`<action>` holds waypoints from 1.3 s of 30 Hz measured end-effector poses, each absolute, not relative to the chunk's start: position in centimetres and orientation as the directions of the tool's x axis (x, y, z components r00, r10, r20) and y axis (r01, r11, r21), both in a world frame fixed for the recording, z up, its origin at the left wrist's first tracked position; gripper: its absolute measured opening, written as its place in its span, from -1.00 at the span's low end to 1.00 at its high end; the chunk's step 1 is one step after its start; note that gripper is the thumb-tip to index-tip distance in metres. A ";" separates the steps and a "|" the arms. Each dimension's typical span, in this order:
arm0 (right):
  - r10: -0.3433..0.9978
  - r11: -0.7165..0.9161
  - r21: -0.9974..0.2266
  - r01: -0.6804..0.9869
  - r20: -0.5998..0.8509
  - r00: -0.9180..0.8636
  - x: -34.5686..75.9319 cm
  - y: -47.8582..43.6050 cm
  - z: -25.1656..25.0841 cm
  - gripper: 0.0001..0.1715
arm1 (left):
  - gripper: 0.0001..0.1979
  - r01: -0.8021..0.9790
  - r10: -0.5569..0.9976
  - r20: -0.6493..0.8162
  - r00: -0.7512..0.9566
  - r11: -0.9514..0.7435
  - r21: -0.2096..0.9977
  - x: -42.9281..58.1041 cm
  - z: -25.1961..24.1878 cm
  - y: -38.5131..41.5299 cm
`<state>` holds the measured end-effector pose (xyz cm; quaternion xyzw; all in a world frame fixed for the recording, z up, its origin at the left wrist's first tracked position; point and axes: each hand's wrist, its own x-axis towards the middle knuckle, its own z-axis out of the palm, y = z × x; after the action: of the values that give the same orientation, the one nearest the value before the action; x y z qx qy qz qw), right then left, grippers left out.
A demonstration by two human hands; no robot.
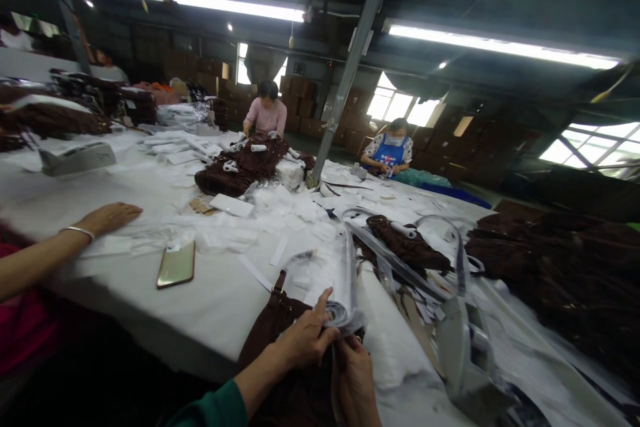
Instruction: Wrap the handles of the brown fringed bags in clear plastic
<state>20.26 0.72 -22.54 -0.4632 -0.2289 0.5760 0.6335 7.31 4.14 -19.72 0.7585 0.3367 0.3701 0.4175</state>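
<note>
A dark brown fabric bag (267,328) with a buckled handle lies in front of me at the table's edge. Above it, my left hand (304,340), in a green sleeve, is closed on a coiled strap (336,311) wrapped in clear plastic, index finger along its side. My right hand (358,373) has its fingertips pinched at the underside of the same coil, close to the left thumb. Part of the bag is hidden beneath both forearms. A length of the plastic-wrapped strap runs up from the coil across the table.
A grey tape dispenser (463,347) stands at my right, near brown bags (550,260). A phone (176,265) lies left of me, by a co-worker's hand (107,217) with a bracelet. A metal post (345,73) rises beyond; two people work across the table.
</note>
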 end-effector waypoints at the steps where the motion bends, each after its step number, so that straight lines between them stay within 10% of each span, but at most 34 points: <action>1: 0.934 -0.076 -0.870 -0.487 -0.234 0.272 20.2 0.8 -22.8 -0.54 | -0.26 0.210 0.821 0.295 0.488 -0.438 0.874 7.3 -19.9 4.2; 8: 0.862 -0.071 -0.987 0.147 0.014 0.506 20.7 0.2 -23.2 -0.49 | -0.25 0.223 0.828 0.342 0.444 -0.472 0.853 7.5 -20.8 4.2; 15: 0.941 -0.118 -0.655 0.746 0.167 0.295 24.3 -1.0 -18.4 -0.69 | -0.23 0.302 0.827 0.336 0.451 -0.496 0.814 7.4 -20.5 3.9; 21: 0.946 0.307 -0.591 0.746 0.276 -0.171 24.5 2.7 -14.5 -0.66 | -0.20 0.366 0.796 0.326 0.510 -0.544 0.755 7.6 -20.9 3.9; 26: 0.879 0.449 -0.470 0.760 0.082 -0.469 23.3 6.2 -13.5 -0.74 | -0.21 0.345 0.796 0.382 0.469 -0.564 0.751 7.7 -21.7 3.9; 39: 0.903 0.378 -0.640 0.669 0.094 -0.420 22.7 6.2 -10.4 -0.85 | -0.42 0.042 0.838 0.310 0.450 -0.366 0.930 7.3 -20.7 4.9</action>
<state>22.73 6.23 -10.38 -0.4910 -0.8002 0.2641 0.2209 7.31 4.88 -20.69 0.7099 0.3100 0.4232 0.4699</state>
